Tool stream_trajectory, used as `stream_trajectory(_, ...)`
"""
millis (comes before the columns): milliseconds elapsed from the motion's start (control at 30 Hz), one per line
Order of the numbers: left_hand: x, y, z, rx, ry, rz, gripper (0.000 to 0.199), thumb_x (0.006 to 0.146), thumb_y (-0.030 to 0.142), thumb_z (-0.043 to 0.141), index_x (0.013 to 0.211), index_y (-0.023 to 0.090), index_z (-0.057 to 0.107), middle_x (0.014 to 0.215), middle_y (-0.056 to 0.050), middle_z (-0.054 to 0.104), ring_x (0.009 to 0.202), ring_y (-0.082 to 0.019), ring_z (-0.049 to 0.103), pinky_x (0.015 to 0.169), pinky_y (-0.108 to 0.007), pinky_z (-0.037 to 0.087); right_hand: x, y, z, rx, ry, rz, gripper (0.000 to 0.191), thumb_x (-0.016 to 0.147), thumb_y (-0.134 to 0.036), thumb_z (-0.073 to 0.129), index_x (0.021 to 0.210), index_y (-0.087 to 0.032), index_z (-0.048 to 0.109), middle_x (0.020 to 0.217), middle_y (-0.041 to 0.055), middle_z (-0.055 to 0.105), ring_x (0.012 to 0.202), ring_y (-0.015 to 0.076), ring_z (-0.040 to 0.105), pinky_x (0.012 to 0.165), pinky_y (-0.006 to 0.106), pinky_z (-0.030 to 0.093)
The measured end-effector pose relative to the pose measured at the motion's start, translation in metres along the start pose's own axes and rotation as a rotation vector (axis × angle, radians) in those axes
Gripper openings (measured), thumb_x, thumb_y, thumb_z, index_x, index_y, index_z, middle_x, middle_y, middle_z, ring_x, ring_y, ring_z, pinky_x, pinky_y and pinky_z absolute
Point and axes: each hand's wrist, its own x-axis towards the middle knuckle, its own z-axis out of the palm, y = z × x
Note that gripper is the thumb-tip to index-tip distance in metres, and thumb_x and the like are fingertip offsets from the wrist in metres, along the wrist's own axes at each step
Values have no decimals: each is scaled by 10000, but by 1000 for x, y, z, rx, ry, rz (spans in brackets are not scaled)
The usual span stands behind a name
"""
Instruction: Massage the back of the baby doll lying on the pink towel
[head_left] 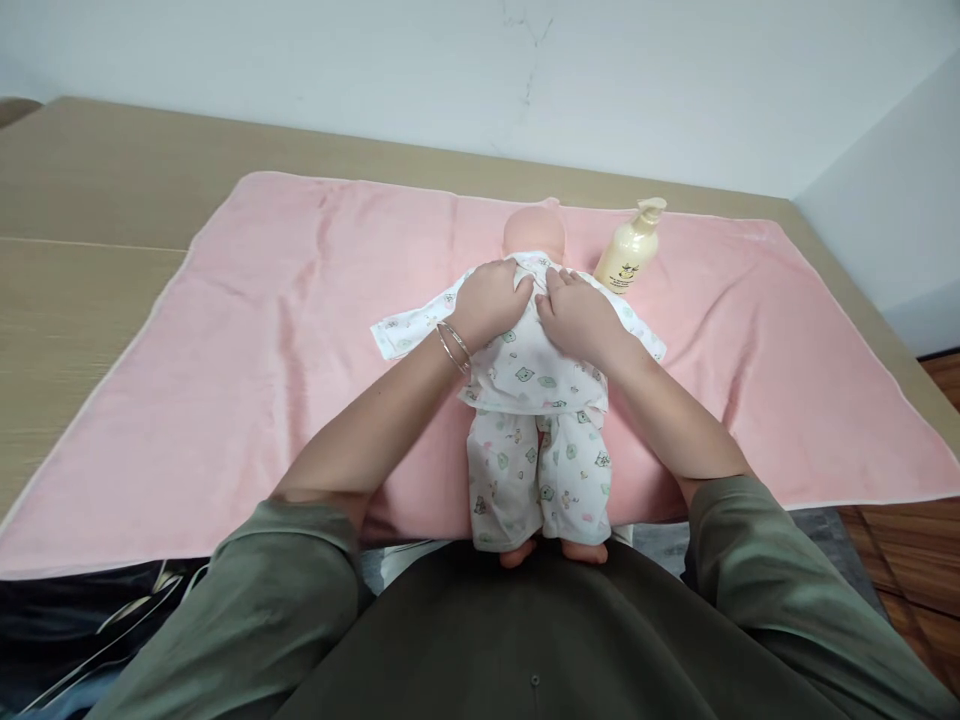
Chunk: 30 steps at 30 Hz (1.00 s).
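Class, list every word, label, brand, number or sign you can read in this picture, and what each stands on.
None is legible.
Pale-yellow plastic pump bottle: dark lettering on its front, too small and blurred to read.

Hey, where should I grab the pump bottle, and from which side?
Probably around the middle of the bottle, with the right hand coming from its right, since the doll lies to its left. The broad body should give a fuller wrap; the pump at its far end is narrower and likely a poorer hold.
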Motion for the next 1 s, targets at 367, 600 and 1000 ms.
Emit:
stream_trajectory(367,-22,20,15,103,116,52,413,1027,235,377,1295,59,637,1329,-274,684,1348,-395,591,1116,-513,475,25,26,4,88,0,-10,496,1085,-341,335,1430,-50,540,1492,243,613,1413,394,539,1179,544,418)
stream_trajectory(600,-3,6,3,32,23,-32,367,1016,288,357,1062,136,689,1121,-213,739,1157,-359,669,1046,-476,516,-2,-4,-8,-107,7,46,445,1100,-283,343,1261,-15,658,1300,282,708,1281,399,639,1090,496,482)
stream_trajectory(1000,-3,3,15,60,69,-19,416,1026,289,329,1134,69,665,1199,-266,720,1184,-381,648,1066,-512,493,21,22,5,66,33,39,446,1088,-370,383,1278,-55,634,1378,263,678,1305,401,619,1114,531,478)
